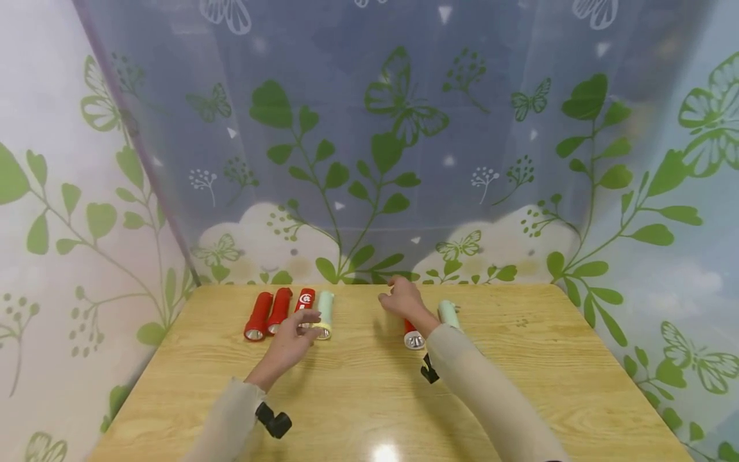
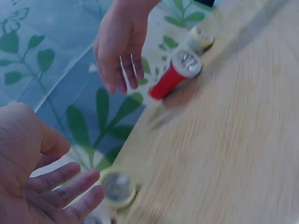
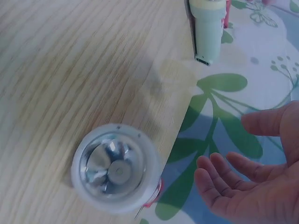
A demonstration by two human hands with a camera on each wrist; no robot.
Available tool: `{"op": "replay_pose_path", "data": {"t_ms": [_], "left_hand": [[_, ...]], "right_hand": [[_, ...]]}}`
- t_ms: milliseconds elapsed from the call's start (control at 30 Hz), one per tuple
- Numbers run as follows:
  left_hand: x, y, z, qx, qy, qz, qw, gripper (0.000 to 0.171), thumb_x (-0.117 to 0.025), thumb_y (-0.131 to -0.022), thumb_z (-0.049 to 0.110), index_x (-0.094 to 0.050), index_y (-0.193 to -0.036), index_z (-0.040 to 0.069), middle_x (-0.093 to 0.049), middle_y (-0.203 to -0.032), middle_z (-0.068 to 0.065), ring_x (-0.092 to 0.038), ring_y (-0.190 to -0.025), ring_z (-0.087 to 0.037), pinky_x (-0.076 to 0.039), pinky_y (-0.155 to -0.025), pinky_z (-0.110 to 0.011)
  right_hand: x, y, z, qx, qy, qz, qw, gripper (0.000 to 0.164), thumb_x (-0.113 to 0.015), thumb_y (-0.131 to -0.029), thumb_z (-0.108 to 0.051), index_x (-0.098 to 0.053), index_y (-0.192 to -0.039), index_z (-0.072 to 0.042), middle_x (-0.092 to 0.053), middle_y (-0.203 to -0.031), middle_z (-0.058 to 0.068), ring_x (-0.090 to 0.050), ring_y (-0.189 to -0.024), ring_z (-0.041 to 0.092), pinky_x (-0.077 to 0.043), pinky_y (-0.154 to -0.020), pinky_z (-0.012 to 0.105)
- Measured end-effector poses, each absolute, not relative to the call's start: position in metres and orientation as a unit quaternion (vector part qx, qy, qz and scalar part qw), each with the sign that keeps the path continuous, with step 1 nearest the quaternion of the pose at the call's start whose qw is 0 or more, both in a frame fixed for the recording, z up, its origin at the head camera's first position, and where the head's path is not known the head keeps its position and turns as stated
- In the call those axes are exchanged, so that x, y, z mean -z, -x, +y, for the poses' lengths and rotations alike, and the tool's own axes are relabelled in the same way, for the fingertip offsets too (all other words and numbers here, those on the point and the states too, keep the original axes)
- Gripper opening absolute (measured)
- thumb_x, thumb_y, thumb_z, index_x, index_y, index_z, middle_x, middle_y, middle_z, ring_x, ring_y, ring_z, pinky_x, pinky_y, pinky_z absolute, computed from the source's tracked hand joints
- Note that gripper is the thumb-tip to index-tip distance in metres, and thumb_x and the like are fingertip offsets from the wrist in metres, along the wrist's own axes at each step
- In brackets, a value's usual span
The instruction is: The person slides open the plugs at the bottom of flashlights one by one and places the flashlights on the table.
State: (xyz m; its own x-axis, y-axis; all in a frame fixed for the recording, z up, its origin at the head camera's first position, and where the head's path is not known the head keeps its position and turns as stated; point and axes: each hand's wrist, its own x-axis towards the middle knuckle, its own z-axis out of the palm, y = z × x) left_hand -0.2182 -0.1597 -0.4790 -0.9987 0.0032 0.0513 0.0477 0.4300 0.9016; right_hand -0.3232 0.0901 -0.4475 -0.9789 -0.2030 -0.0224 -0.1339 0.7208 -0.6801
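Observation:
My left hand (image 1: 290, 339) hovers over the near end of a red flashlight with a white mark (image 1: 306, 299) and a mint-green flashlight (image 1: 326, 307). Its fingers are spread and loosely bent, with nothing held, as the left wrist view also shows. Two plain red flashlights, the outer one (image 1: 259, 314) and the inner one (image 1: 280, 310), lie to its left. Above another red flashlight with a white head (image 3: 117, 170) is my right hand (image 1: 403, 299), relaxed and holding nothing. This flashlight is partly hidden by the forearm in the head view. Right of it lies a second mint-green flashlight (image 1: 448, 314).
All the flashlights lie on a wooden table (image 1: 358, 398), lenses facing the near side. A printed fabric backdrop (image 1: 369, 160) with leaves and butterflies rises behind the far edge and at both sides. A small black device (image 1: 273, 420) is strapped at the left wrist.

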Motion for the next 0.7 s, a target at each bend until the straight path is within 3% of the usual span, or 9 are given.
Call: {"op": "replay_pose_path", "data": {"t_ms": [200,433,600,700], "left_hand": [[0.483,0.209,-0.193,0.51,0.005,-0.86,0.019,0.033,-0.059,-0.098,0.006,-0.058,-0.131,0.001,-0.064,-0.131,-0.02,-0.066,-0.105,-0.027,-0.057,-0.082,-0.027],[0.491,0.202,-0.216,0.518,0.001,-0.855,0.023,0.034,-0.059,-0.098,0.004,-0.056,-0.131,-0.004,-0.062,-0.132,-0.027,-0.069,-0.106,-0.035,-0.061,-0.082,-0.034],[0.495,0.196,-0.228,0.501,-0.008,-0.865,0.011,0.034,-0.059,-0.099,0.006,-0.057,-0.132,-0.002,-0.062,-0.133,-0.025,-0.07,-0.103,-0.034,-0.062,-0.084,-0.039],[0.496,0.192,-0.235,0.49,-0.018,-0.871,0.0,0.035,-0.059,-0.099,0.008,-0.056,-0.133,-0.001,-0.062,-0.131,-0.025,-0.07,-0.102,-0.031,-0.062,-0.084,-0.038]], "right_hand": [[0.448,0.327,0.071,0.356,0.107,0.926,0.066,0.051,-0.061,-0.098,-0.027,-0.054,-0.14,0.002,-0.064,-0.135,0.022,-0.064,-0.121,0.035,-0.056,-0.097,0.047],[0.455,0.332,0.054,0.383,0.104,0.913,0.093,0.052,-0.064,-0.098,-0.028,-0.055,-0.138,0.004,-0.06,-0.138,0.022,-0.067,-0.103,0.03,-0.056,-0.096,0.046],[0.459,0.332,0.042,0.387,0.092,0.91,0.115,0.053,-0.065,-0.097,-0.032,-0.056,-0.135,0.005,-0.058,-0.141,0.022,-0.059,-0.126,0.038,-0.052,-0.104,0.05],[0.461,0.33,0.034,0.395,0.088,0.906,0.127,0.054,-0.066,-0.097,-0.033,-0.057,-0.134,0.005,-0.057,-0.141,0.022,-0.055,-0.131,0.04,-0.051,-0.106,0.051]]}}
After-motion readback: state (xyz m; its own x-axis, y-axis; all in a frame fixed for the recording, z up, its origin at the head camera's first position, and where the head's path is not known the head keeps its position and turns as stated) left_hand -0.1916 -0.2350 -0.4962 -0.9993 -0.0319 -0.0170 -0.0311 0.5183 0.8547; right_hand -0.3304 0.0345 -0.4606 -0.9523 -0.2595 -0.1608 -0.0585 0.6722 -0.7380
